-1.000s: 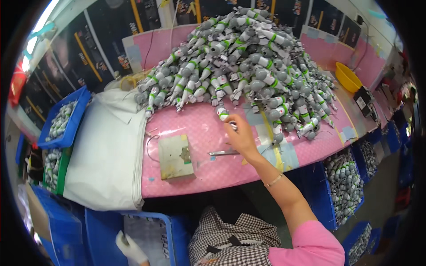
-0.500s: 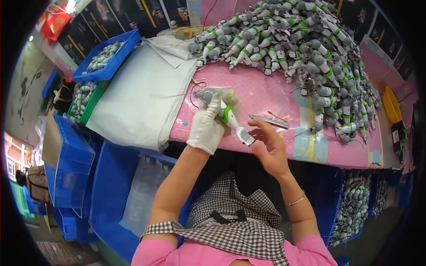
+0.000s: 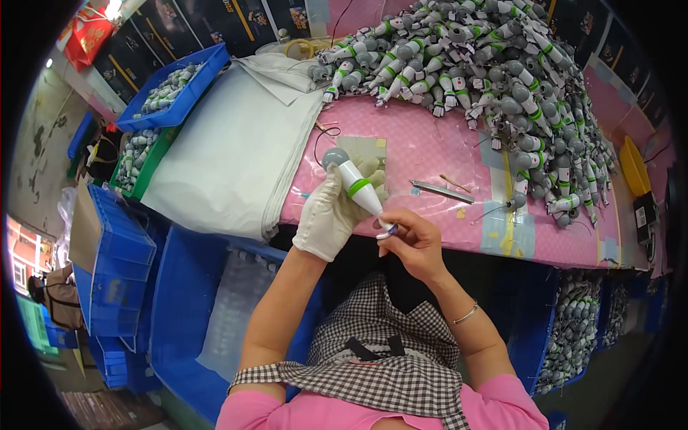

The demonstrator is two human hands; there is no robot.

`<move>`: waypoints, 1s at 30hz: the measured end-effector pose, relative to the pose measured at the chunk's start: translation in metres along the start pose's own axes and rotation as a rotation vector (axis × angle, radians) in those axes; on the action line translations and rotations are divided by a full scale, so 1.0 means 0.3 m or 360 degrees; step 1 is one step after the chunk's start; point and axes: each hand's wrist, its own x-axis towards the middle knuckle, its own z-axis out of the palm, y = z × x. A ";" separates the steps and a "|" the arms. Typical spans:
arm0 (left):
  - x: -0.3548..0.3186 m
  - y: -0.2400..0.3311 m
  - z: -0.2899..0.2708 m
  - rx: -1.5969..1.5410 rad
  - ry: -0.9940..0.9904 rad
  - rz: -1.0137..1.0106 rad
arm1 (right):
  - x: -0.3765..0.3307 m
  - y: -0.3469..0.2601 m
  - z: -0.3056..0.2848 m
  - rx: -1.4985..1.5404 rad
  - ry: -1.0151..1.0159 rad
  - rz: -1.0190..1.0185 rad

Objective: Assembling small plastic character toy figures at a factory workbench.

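In my left hand (image 3: 326,218), which wears a white glove, lies a white plastic toy arm (image 3: 364,193) with a bright green band and a grey ball-shaped end. The gloved fingers are wrapped round its middle, and the ball points away from me. My bare right hand (image 3: 416,244) pinches the narrow near end, the toy's small white and purple hand (image 3: 388,229). Just beyond the left hand, a flat greyish square pad (image 3: 373,148) lies on the pink table covering (image 3: 423,143). To the right lie a slim grey metal tool (image 3: 442,192) and a thin yellowish stick (image 3: 456,184).
A large heap of similar toy arms (image 3: 530,107) covers the table's far right. White sheets (image 3: 229,150) are stacked on the left, beside a blue tray (image 3: 204,72) and a green crate (image 3: 148,175) of grey parts. A large blue bin (image 3: 172,315) stands below, near my left arm.
My right hand has come in and closed on the toy's small hand. The toy arm has been turned, its grey ball now rounder in view. My left hand has shifted slightly nearer, uncovering the pad.
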 end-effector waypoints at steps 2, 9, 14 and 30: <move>-0.006 -0.004 -0.017 -0.0146 0.0090 -0.0067 | 0.028 -0.014 0.008 -0.0833 -0.0177 -0.0325; -0.064 -0.035 -0.022 0.0022 0.0045 -0.0306 | 0.151 -0.131 -0.068 -0.0488 0.0347 0.0515; -0.145 -0.094 -0.037 0.0099 0.0032 -0.0656 | 0.202 -0.101 -0.084 0.0036 0.0585 0.0472; -0.109 -0.058 -0.031 0.1277 0.0290 -0.0212 | 0.255 -0.030 -0.176 -0.1310 0.0367 0.0030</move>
